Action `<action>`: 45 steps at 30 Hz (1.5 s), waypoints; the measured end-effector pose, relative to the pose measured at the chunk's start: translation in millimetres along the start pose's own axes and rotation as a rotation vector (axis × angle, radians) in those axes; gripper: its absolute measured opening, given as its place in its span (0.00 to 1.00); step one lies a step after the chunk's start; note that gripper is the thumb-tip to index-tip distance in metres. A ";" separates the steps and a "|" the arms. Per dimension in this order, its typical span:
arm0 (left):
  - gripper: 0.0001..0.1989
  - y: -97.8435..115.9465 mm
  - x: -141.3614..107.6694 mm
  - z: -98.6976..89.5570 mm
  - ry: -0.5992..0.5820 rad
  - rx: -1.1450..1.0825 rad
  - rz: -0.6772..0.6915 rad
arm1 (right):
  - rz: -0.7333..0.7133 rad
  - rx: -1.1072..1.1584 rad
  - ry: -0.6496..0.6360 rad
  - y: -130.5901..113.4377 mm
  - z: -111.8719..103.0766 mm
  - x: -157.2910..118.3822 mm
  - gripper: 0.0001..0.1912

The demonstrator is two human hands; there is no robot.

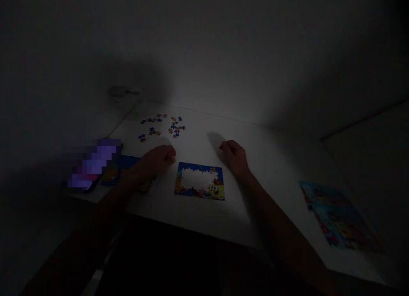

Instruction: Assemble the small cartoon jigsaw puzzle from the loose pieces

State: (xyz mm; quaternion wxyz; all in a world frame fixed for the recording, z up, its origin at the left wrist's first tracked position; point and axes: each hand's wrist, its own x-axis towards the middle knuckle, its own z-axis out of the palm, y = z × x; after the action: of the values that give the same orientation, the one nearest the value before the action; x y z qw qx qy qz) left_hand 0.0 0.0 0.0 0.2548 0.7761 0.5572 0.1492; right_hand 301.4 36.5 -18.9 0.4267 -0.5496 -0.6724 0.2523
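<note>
A partly filled jigsaw puzzle (217, 193) lies flat on the white table, with a blue border, a yellow cartoon figure at its lower right and a bare white middle. Just left of it, my left hand (159, 157) is closed, pinching a small puzzle piece (173, 159) at its fingertips. My right hand (234, 155) hovers above and right of the puzzle, fingers curled together; whatever they may hold is too small and dark to tell. Several loose puzzle pieces (174, 126) are scattered beyond my left hand.
At the left a device with a lit, pixelated screen (96, 162) rests beside a blue picture sheet (110, 176), partly under my left forearm. A colourful sheet or bag (338, 215) lies at the right. The wall (223, 66) rises behind the table (198, 219).
</note>
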 end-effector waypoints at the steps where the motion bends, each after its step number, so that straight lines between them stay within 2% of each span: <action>1: 0.08 0.9 -0.3 -0.3 -0.011 -0.034 0.007 | 0.001 -0.021 -0.054 5.4 3.7 -1.2 0.17; 8: 0.09 7.3 5.0 -6.5 -0.112 -0.064 0.042 | -0.046 -0.065 -0.202 9.4 2.9 -7.4 0.14; 14: 0.13 9.0 14.6 -8.7 -0.156 -0.092 0.080 | -0.071 -0.113 -0.246 9.8 3.3 -7.0 0.13; 17: 0.13 11.3 15.1 -14.5 -0.146 -0.090 0.066 | -0.092 -0.111 -0.257 10.0 2.6 -6.5 0.12; 20: 0.13 23.9 12.9 -15.6 -0.117 -0.108 0.081 | -0.105 -0.119 -0.291 9.2 1.3 -5.8 0.11; 22: 0.13 38.7 12.5 -8.9 -0.166 -0.147 0.119 | -0.111 -0.127 -0.299 8.7 0.7 -5.2 0.11; 26: 0.10 68.0 19.3 18.8 -0.312 -0.210 0.171 | -0.137 -0.144 -0.298 8.9 1.1 -4.1 0.11; 31: 0.10 78.7 30.8 42.6 -0.428 -0.206 0.220 | -0.178 -0.165 -0.296 10.3 2.3 -3.2 0.10; 36: 0.12 75.5 28.5 46.6 -0.466 -0.243 0.222 | -0.195 -0.166 -0.323 10.7 1.1 -3.1 0.11; 45: 0.13 84.8 20.2 41.7 -0.444 -0.203 0.172 | -0.216 -0.159 -0.347 13.7 1.8 -0.8 0.11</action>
State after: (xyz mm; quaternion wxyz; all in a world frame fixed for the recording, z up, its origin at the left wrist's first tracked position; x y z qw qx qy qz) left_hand 95.2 -11.7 12.2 0.4341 0.8048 0.4016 0.0514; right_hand 307.1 39.6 -31.1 0.2846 -0.4546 -0.8086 0.2421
